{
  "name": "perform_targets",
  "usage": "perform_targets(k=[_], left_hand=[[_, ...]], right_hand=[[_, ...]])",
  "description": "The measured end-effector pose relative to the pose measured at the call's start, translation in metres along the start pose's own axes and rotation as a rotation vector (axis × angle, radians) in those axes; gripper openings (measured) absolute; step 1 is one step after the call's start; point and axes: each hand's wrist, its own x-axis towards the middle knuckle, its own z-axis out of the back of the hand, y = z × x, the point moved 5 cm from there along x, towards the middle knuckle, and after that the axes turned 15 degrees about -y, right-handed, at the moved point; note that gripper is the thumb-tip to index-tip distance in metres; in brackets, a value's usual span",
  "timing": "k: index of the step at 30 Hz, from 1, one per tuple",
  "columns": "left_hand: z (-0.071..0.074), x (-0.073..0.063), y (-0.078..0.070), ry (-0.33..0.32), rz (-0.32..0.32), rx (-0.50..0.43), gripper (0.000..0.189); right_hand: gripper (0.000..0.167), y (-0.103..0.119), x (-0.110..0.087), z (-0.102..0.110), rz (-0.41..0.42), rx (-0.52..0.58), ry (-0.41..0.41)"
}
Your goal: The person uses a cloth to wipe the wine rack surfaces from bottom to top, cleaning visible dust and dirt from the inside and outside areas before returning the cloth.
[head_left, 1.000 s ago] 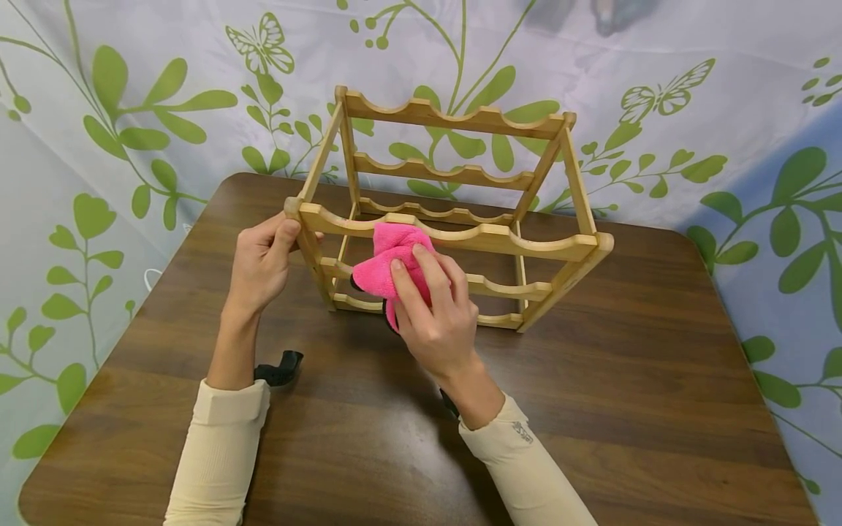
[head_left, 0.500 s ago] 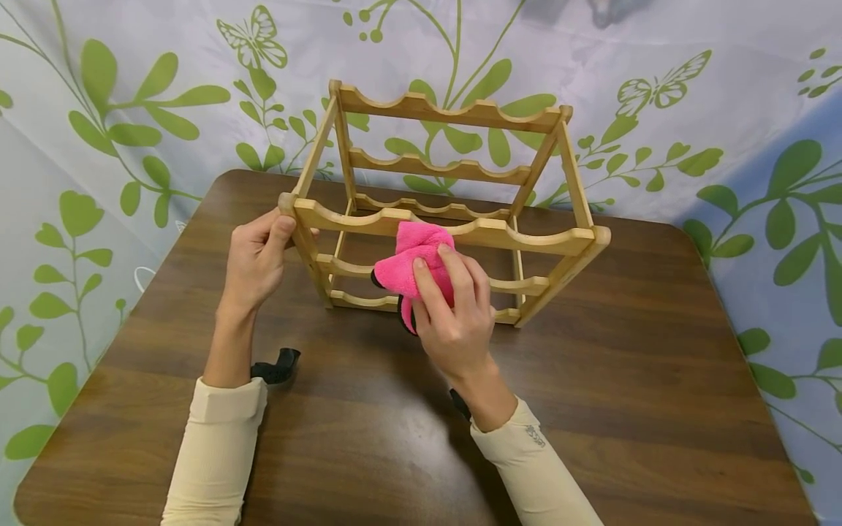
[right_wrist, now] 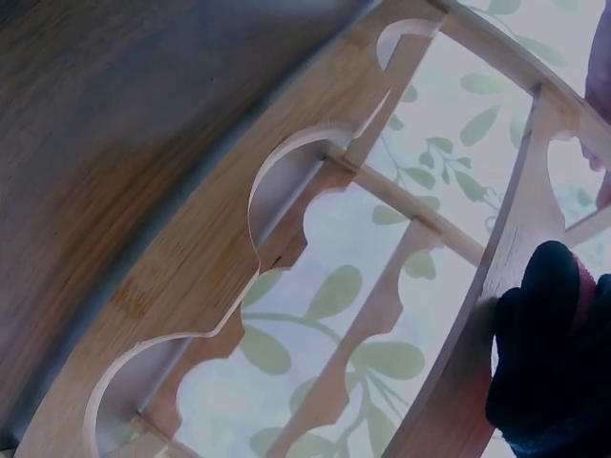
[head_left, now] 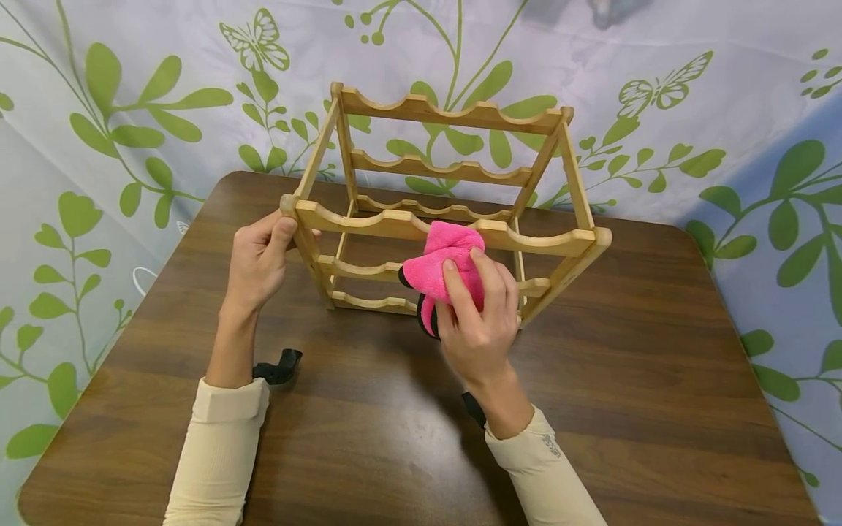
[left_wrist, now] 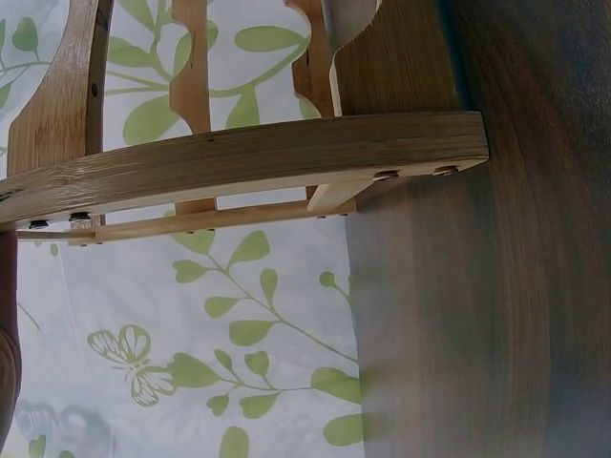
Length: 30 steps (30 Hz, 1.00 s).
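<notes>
A light wooden wine rack (head_left: 388,223) with scalloped rails stands upright on the brown table. At its upper front left corner, my left hand (head_left: 259,259) grips the post, thumb in front. My right hand (head_left: 483,318) pinches a folded pink cloth (head_left: 450,256) with dark edging, which lies against the top front rail, right of its middle. In the left wrist view the rack's side post (left_wrist: 248,162) crosses the frame, and only a sliver of the hand shows at the left edge. The right wrist view has the cloth's dark underside (right_wrist: 549,353) beside a rail.
The wood-grain table (head_left: 368,438) extends around the rack. Behind it hangs a white backdrop (head_left: 197,44) printed with green leaves and butterflies. A black strap-like piece (head_left: 279,367) shows beside the left wrist, and a white cable loop (head_left: 141,280) by the table's left edge.
My right hand has slid the pink cloth rightward along the top front rail, from left of its middle to right of it. The left hand keeps its grip on the corner post.
</notes>
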Motion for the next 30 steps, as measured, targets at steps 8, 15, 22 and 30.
perform_targets(k=[8,15,22,30], left_hand=[[0.0,0.0,0.002,0.002,0.0,-0.005,0.05],[-0.001,0.0,0.0,-0.001,-0.009,0.006,0.052],[-0.001,0.0,-0.001,-0.006,-0.004,0.004,0.052],[-0.001,0.0,-0.001,-0.01,0.011,-0.003,0.051]], right_hand=[[0.026,-0.008,0.001,0.006,-0.015,-0.017,-0.038],[0.027,-0.014,0.002,0.012,-0.056,-0.019,-0.043],[0.022,-0.02,0.004,0.019,-0.065,-0.029,-0.08],[0.02,-0.026,0.007,0.027,-0.09,-0.06,-0.117]])
